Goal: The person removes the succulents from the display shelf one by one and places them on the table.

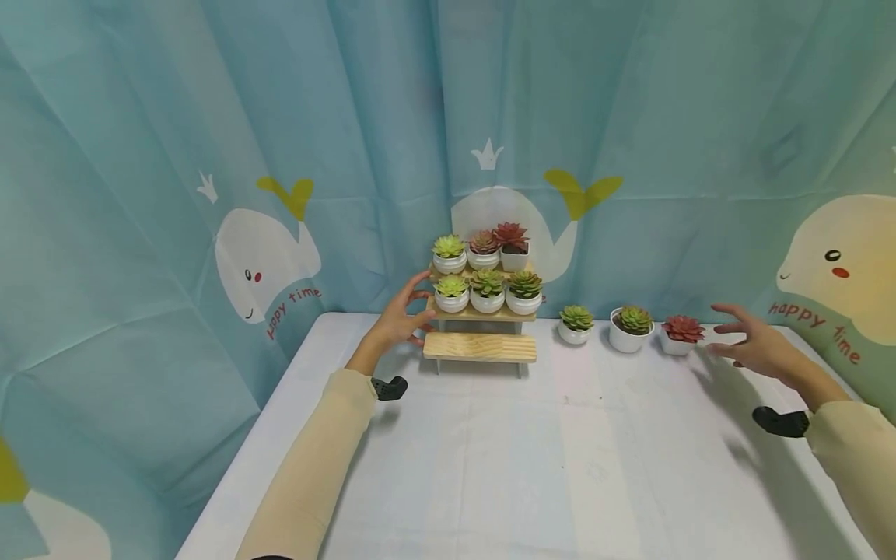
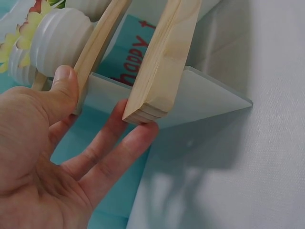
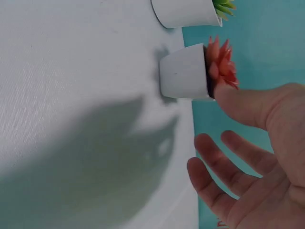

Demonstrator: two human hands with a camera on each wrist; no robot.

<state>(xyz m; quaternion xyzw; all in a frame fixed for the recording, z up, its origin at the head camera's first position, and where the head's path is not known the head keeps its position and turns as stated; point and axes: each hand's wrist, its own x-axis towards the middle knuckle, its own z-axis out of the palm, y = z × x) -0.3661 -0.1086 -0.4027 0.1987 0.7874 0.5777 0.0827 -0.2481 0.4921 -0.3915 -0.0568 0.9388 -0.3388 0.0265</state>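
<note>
On the bench [image 1: 504,459], far right, the red potted succulent [image 1: 680,333] ends a row of three. Your right hand [image 1: 759,348] hangs beside it, wide, empty; your left hand [image 1: 397,317], fingers spread, touches the tiered wooden stand [image 1: 479,348]. Likely pre-grasp; next calls for closing round the pot.

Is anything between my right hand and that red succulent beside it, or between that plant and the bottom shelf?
Nothing visible stands between your right hand and the red succulent. Toward the bottom shelf, the row's middle plant and left plant stand in between.
</note>
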